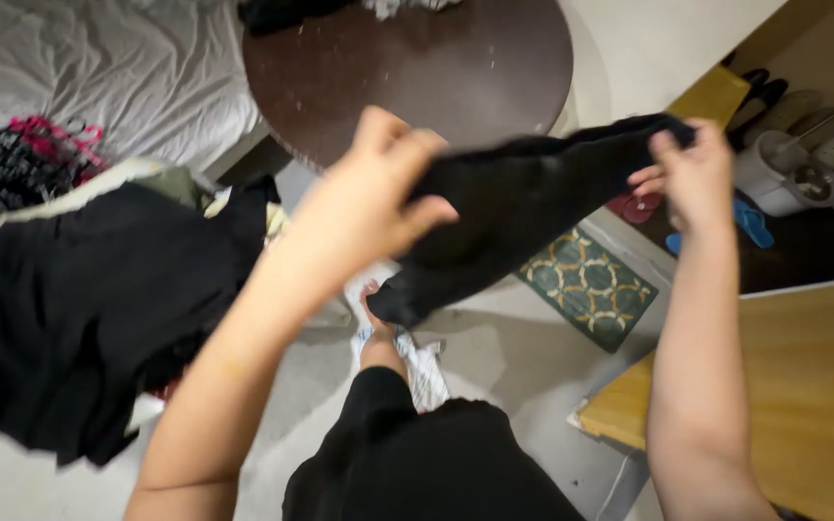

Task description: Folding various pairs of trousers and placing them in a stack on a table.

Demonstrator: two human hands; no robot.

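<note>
Head view: pale floor (494, 347), round dark table (417, 68) ahead, rumpled white bed (118, 68) to the left, patterned green mat (586, 287) below, wooden board (803, 386) at right.

Black garment (514, 207) stretched in mid-air above floor and mat, between both hands. Left hand (374, 198) clenched into one end, fingers buried in cloth. Right hand (692, 169) pinching the other end at the fingertips only.

Risks, as judged: thin pinch on the right likely to slip, dropping that end onto the floor. Hanging lower fold close to the bare foot (374, 318); possible snag or tread. Heap of black clothes (79, 309) just beside the left forearm, easily brushed off.
</note>
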